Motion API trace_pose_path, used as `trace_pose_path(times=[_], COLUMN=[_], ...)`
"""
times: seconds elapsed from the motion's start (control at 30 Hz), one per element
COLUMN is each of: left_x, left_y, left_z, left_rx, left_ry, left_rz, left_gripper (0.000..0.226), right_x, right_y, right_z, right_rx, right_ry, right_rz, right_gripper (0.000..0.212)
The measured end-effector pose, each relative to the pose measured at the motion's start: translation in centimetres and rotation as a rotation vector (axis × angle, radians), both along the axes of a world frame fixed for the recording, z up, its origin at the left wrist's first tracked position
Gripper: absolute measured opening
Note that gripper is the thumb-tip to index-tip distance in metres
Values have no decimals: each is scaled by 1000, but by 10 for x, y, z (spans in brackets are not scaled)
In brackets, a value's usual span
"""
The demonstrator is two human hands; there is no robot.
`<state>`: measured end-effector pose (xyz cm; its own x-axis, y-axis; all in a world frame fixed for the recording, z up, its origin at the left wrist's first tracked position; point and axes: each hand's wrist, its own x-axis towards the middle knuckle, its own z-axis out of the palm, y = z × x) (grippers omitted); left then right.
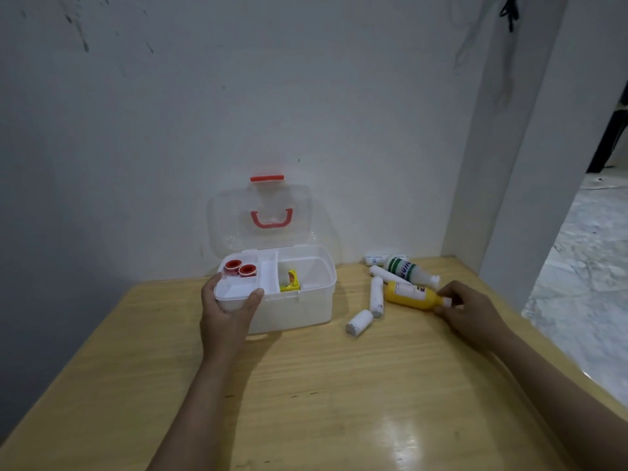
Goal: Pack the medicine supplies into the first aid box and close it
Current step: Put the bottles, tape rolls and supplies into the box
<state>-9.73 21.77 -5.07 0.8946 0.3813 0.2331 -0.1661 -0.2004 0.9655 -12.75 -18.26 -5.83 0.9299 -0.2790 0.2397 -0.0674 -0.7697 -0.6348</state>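
The white first aid box [299, 311] stands open on the table, its clear lid [260, 219] with a red handle leaning back against the wall. A white inner tray [238, 290] on its left half holds two red tape rolls [240, 267]. A small yellow carton [291, 281] lies in the right half. My left hand [226, 309] grips the tray's front left corner. My right hand [467, 309] closes on the white cap end of a yellow bottle [409, 295] lying on the table. Beside it lie white bandage rolls [376, 295] and a green-labelled bottle [407, 268].
The wooden table [323, 385] sits in a corner, with the wall right behind the box and a pillar [509, 164] at the right. The table's right edge drops to a pale floor [584, 283]. One short white roll [358, 322] lies nearest the box.
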Motion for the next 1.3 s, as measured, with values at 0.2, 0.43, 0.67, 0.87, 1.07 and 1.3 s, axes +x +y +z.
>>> trace_pose_path(times=[0.2,0.43,0.67,0.87,1.07,1.3], left_x=[0,0,-2,-7,-8,-5], left_y=[-2,-4,-7,-7,-3,-2], left_z=[0,0,2,5,6,6], left_rx=[3,-25,-40,-70,-64,-61], left_ry=[-4,8,0,-13,-15,-25], left_rz=[-9,-22,-37,-49,-49,-37], left_gripper=[76,76,75,75,77,76], right_x=[-8,-14,16,46,53,47], right_y=[-3,42,123,174,193,170], right_z=[16,74,119,108,91,92], right_rx=[195,497,204,72,7,110], right_ry=[-195,-357,-352,-194,-80,-179], right_rz=[-8,152,348,374,462,463], right_gripper=[17,12,19,24,26,20])
